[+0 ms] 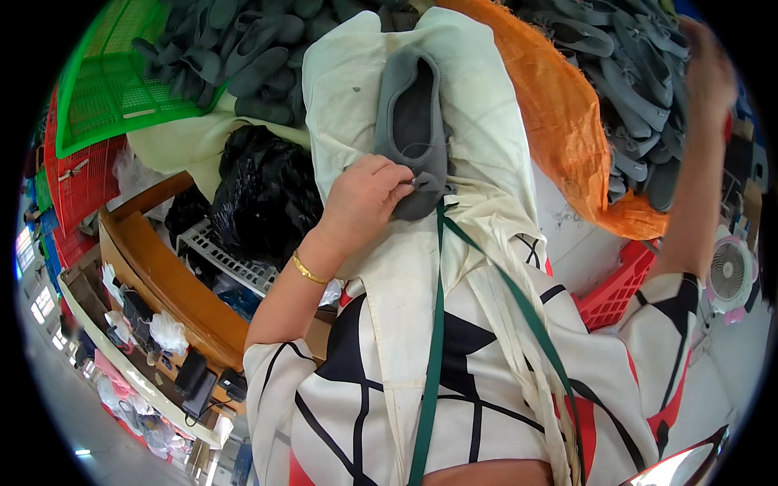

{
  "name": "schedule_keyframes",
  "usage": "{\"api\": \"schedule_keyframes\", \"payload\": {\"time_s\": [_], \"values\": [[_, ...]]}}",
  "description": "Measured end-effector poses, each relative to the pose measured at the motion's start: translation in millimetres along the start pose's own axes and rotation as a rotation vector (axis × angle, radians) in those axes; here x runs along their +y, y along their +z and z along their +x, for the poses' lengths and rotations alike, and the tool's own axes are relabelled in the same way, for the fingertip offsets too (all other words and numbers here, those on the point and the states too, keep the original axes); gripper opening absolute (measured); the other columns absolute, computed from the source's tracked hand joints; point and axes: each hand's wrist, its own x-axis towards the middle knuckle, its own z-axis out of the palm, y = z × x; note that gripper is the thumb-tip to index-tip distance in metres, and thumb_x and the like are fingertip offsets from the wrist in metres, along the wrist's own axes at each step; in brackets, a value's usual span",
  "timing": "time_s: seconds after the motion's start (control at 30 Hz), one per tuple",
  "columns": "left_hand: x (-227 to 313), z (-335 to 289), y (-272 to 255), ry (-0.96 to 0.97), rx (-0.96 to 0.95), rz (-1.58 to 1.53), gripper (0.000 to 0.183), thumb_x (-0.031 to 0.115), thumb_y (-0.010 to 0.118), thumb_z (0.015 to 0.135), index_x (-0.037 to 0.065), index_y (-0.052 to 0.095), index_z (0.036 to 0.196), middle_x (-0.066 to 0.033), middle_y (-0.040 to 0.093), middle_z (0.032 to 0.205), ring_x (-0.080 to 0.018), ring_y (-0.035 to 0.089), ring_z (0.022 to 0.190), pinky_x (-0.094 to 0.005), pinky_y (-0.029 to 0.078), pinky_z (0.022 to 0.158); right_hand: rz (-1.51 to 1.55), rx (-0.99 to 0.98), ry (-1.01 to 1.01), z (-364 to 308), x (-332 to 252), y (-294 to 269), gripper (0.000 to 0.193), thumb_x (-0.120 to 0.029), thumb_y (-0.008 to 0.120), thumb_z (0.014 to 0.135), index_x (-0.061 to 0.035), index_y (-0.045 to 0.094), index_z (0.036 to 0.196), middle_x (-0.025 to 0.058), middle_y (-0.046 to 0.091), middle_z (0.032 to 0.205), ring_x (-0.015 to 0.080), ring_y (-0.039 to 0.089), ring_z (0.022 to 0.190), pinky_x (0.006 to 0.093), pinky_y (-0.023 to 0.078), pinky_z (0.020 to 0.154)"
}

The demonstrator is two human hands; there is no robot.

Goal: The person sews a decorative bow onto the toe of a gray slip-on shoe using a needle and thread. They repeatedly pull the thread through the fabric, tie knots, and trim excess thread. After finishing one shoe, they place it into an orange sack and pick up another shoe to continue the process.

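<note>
A grey slip-on shoe (444,174) lies on the cream apron (494,121) over my lap, its opening up and one end pointing toward me. My left hand (369,194) pinches a small grey fabric bow (425,180) at the near end of the shoe, fingers closed. A thin, faint thread loops across the shoe's opening. Far out to the right, my right hand (711,69) is raised beside a heap of grey shoes (632,89). Its fingers are smeared by motion, so whether they grip anything is not visible.
An orange woven sack (567,89) lies under the right heap. At the far left, more grey shoes (259,69) pile up by a green plastic basket (101,89). A black plastic bag (263,186), wooden furniture (174,283), a red crate (620,283) and a fan (729,267) stand around.
</note>
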Motion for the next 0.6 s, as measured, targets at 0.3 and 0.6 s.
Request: {"api": "schedule_keyframes", "payload": {"time_s": [0.3, 0.6], "values": [[7, -8, 1, -0.11, 0.139, 0.093, 0.027, 0.01, 0.078, 0.077, 0.005, 0.064, 0.1, -0.0112, 0.063, 0.094, -0.0323, 0.06, 0.09, -0.0393, 0.051, 0.075, 0.646, -1.129, 0.473, -189, -156, 145, 0.013, -0.021, 0.063, 0.096, -0.0103, 0.065, 0.103, 0.0031, 0.063, 0.07, 0.0148, 0.059, 0.056, 0.0287, 0.049, 0.056], [3, -21, 14, -0.24, 0.265, -0.107, 0.014, 0.006, 0.076, 0.083, 0.003, 0.069, 0.094, -0.0096, 0.065, 0.089, -0.024, 0.061, 0.077, -0.0308, 0.05, 0.067, 0.382, -1.154, 0.059, -224, -175, 116, 0.011, -0.007, 0.064, 0.089, -0.0082, 0.064, 0.099, 0.0121, 0.066, 0.075, 0.0324, 0.065, 0.065, 0.0385, 0.05, 0.058]]}}
